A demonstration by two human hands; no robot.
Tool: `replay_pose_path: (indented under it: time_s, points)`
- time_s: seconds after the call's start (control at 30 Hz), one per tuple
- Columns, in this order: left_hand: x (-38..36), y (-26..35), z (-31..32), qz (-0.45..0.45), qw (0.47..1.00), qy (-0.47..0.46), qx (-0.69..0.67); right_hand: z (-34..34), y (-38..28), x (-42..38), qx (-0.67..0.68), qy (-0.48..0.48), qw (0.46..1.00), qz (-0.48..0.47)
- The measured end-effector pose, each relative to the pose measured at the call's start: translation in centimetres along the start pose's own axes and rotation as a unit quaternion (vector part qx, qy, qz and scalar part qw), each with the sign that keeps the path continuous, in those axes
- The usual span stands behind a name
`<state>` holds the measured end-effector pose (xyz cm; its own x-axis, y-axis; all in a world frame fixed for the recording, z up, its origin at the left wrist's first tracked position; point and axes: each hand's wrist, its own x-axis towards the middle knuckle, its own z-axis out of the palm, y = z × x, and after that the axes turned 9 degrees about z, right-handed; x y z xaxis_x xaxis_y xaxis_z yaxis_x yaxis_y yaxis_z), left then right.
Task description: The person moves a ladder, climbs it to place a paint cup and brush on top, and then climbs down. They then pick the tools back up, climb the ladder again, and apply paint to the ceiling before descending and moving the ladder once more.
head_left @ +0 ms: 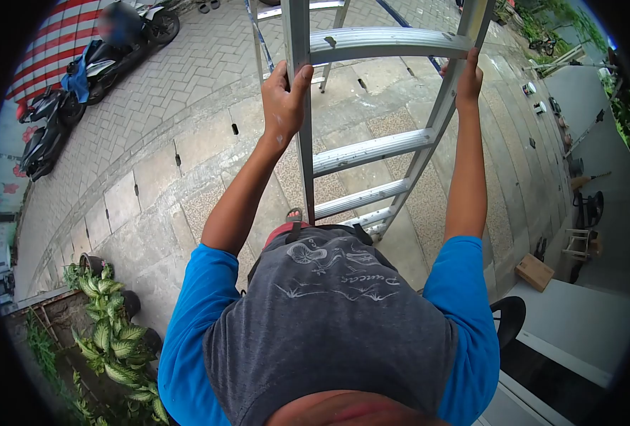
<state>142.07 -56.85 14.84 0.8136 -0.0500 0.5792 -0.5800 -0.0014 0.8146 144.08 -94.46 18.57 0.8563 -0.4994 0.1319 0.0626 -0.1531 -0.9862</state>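
Ladder [373,151] stands before the person [329,334], over the paving [155,213]. Left hand [285,99] curls around the left rail [306,167], right hand [469,84] around the right rail [443,110]; gripping both sides presumably balances it.

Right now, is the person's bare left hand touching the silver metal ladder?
Touching. The head view shows the bare left hand against the silver metal ladder at its left side rail, thumb laid over the rail, no gap visible.
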Motion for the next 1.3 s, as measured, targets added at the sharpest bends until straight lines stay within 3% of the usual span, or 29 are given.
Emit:
replay_pose_path:
  time_s: [0.17, 0.3, 0.47, 0.6, 0.67, 0.7, 0.77, 0.9, 1.07, 1.3]
  points:
    - [0.4, 0.6, 0.3, -0.007, 0.998, 0.029, -0.054, 0.8, -1.5, 0.9, -0.05, -0.012, 0.998, -0.033]
    - [1.1, 0.1, 1.4, -0.004, 0.998, 0.059, -0.014, 2.0, -0.7, 5.0, -0.066, -0.047, 0.995, -0.05]
    - [1.2, -0.1, 2.6, 0.008, 0.999, 0.035, -0.03, -0.4, 0.7, 4.5, -0.051, -0.033, 0.997, -0.049]
    - [1.4, -0.8, 4.4, 0.038, 0.999, 0.014, 0.023, -2.3, 3.2, 7.5, -0.03, -0.031, 0.998, -0.039]
    - [1.3, -0.7, 4.9, 0.032, 0.999, 0.015, 0.014, -2.4, 5.3, 9.5, 0.096, 0.048, 0.992, -0.059]
    - [1.3, -0.8, 4.7, 0.025, 1.0, 0.014, 0.007, -2.9, 5.6, 9.9, 0.092, 0.053, 0.993, -0.056]
    - [1.1, -1.3, 4.0, 0.028, 0.999, 0.017, 0.03, -4.3, 6.3, 9.9, 0.041, -0.06, 0.997, 0.029]
    - [0.9, -0.1, 3.5, 0.015, 1.0, 0.016, 0.01, -1.9, 4.4, 7.6, 0.071, 0.012, 0.997, -0.021]
    - [1.0, 0.8, 3.4, 0.004, 0.999, 0.013, -0.042, -2.3, 4.2, 7.5, 0.071, -0.001, 0.997, 0.003]
    - [1.0, 1.2, 4.2, 0.022, 0.999, 0.023, -0.008, -1.7, 1.2, 5.6, 0.098, -0.037, 0.994, -0.027]
